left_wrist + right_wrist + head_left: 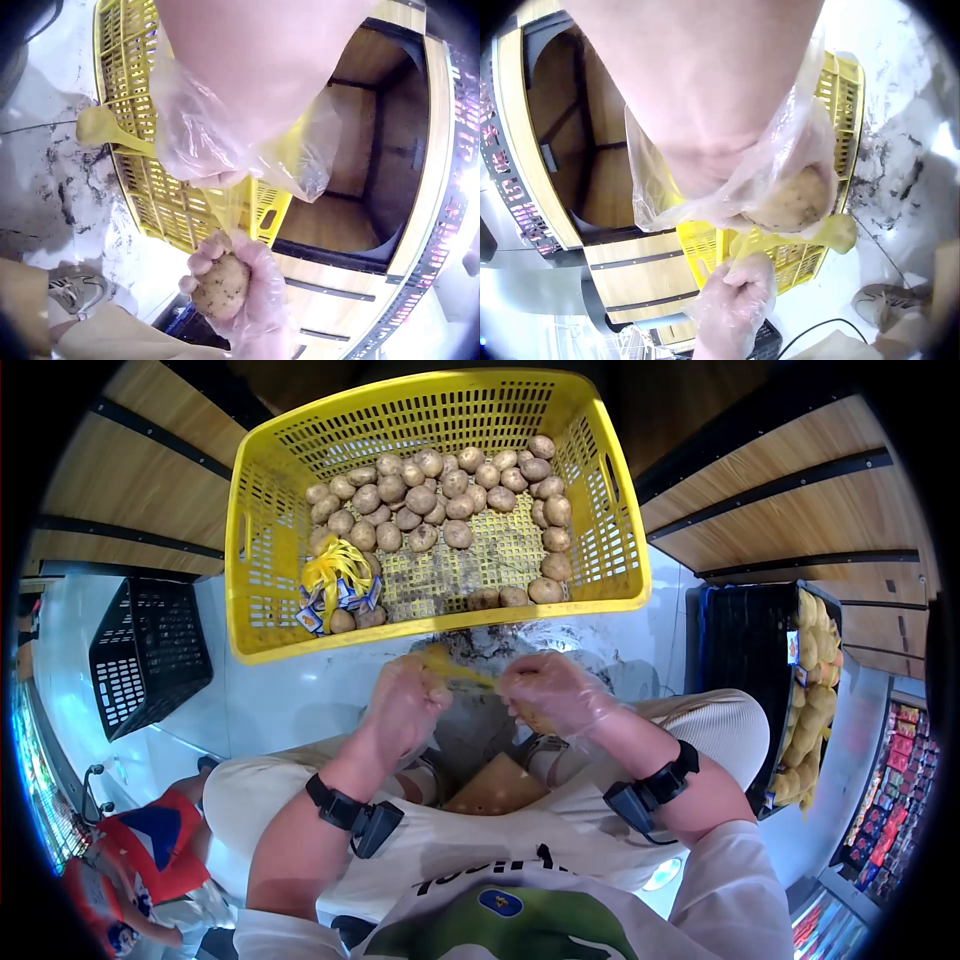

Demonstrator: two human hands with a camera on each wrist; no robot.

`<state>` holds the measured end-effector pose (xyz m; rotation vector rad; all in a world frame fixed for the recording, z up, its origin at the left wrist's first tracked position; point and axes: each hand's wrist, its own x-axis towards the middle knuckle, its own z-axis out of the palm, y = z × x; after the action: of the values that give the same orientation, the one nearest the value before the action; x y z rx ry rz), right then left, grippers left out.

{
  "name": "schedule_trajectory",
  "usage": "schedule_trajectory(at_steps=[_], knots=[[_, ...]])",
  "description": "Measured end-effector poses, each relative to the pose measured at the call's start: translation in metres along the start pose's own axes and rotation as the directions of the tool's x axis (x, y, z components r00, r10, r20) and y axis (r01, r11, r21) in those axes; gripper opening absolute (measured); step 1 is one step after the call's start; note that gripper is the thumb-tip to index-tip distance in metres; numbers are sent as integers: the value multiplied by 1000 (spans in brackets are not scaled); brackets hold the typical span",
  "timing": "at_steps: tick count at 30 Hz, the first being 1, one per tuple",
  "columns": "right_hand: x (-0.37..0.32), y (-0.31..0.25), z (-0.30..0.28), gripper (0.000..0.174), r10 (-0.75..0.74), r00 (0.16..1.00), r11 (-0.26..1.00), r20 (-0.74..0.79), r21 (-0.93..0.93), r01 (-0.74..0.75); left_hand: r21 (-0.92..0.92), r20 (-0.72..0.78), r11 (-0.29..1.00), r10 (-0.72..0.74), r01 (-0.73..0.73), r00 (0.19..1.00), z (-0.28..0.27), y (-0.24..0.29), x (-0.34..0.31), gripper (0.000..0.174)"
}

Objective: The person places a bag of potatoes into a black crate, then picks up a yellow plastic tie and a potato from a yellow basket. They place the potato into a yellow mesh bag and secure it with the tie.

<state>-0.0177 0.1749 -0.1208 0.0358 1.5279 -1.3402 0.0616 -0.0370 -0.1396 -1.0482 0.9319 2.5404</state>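
Both hands wear clear plastic gloves and are close together before the yellow crate (440,625). A strip of yellow netting (462,672) is stretched between them. My left hand (405,700) pinches one part of it, fingers curled in. The netting's rounded end (97,126) sticks out to one side in the left wrist view. My right hand (555,695) grips a potato (223,286) in its curled fingers, with the netting at its fingertips. In the right wrist view the glove partly covers that potato (799,201).
Many loose potatoes (420,500) lie in the crate beside a bundle of yellow net bags with labels (340,580). Filled yellow net bags (808,735) fill a black crate at right. Another black crate (150,650) stands left. A person in red (150,840) is at lower left.
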Motion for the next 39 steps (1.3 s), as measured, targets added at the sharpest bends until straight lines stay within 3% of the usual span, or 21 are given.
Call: schedule_trajectory(at_steps=[3, 7, 9, 10, 12, 13, 15, 16, 17, 18, 22, 24, 25, 28, 30, 31, 33, 34, 36, 37, 39], knots=[[1, 0, 1, 25, 66, 998, 997, 8, -48, -66, 41, 108, 993, -119, 115, 987, -11, -8, 10, 12], [8, 8, -4, 26, 39, 998, 982, -46, -182, -47, 209, 33, 965, -166, 156, 985, -3, -15, 6, 16], [13, 13, -11, 27, -261, 965, 785, 31, -574, 231, 586, 146, 810, -115, 8, 983, -12, -13, 14, 17], [12, 12, -13, 27, -261, 965, 787, 27, -573, 229, 587, 149, 809, -119, 9, 982, -15, -13, 18, 17], [10, 6, -12, 29, -251, 968, 734, 10, -650, 197, 700, 328, 675, -15, -233, 944, -23, -16, 26, 29], [15, 10, -13, 29, -250, 968, 735, 9, -649, 196, 701, 328, 675, -17, -231, 945, -27, -23, 31, 29], [29, 24, -14, 27, -231, 968, 665, -98, -742, 83, 849, 487, 118, 199, -514, 850, -38, -39, 42, 21], [33, 27, -14, 27, -231, 968, 665, -97, -742, 85, 850, 486, 118, 200, -513, 851, -42, -46, 50, 21], [37, 31, -14, 26, -220, 971, 599, -97, -799, 56, 952, 265, 114, 167, -285, 950, -44, -54, 60, 17], [38, 33, -14, 26, -209, 973, 528, -98, -849, 27, 994, 27, 103, 135, -41, 990, -42, -56, 63, 30], [39, 39, -13, 34, -253, 959, 543, -124, -839, 35, 1000, 4, -14, 146, -2, 989, -45, -61, 64, 26], [39, 38, -12, 33, -329, 942, 441, -62, -892, 95, 930, 284, -346, 458, -125, 843, -50, -64, 64, 20], [42, 42, -13, 33, -330, 942, 440, -61, -893, 96, 930, 284, -346, 459, -125, 842, -49, -62, 64, 20], [44, 42, -8, 31, -378, 923, 417, -75, -904, 98, 984, 45, -178, 355, 20, 934, -45, -56, 62, 13], [38, 32, -3, 32, -213, 972, 365, -94, -931, -10, 999, -40, -20, 343, 50, 939, -37, -53, 57, 16], [37, 31, -3, 32, -216, 972, 364, -94, -932, -9, 999, -39, -20, 345, 49, 938, -32, -49, 55, 16], [34, 29, -4, 37, -124, 985, 448, -116, -893, -49, 733, -216, 674, 109, 87, 970, -21, -41, 51, 7], [33, 29, -4, 37, -126, 985, 450, -120, -892, -51, 735, -212, 672, 109, 86, 971, -23, -43, 50, 7], [29, 25, -3, 29, -155, 982, 465, -111, -885, -27, 644, -21, 755, 182, -126, 983, -23, -46, 43, 6], [28, 20, -3, 29, -158, 981, 466, -114, -884, -27, 646, -17, 752, 183, -129, 983, -17, -44, 43, 6], [25, 11, 0, 33, -69, 987, 560, -144, -824, -81, 682, -149, 729, 65, 55, 987, -6, -40, 41, 6]])
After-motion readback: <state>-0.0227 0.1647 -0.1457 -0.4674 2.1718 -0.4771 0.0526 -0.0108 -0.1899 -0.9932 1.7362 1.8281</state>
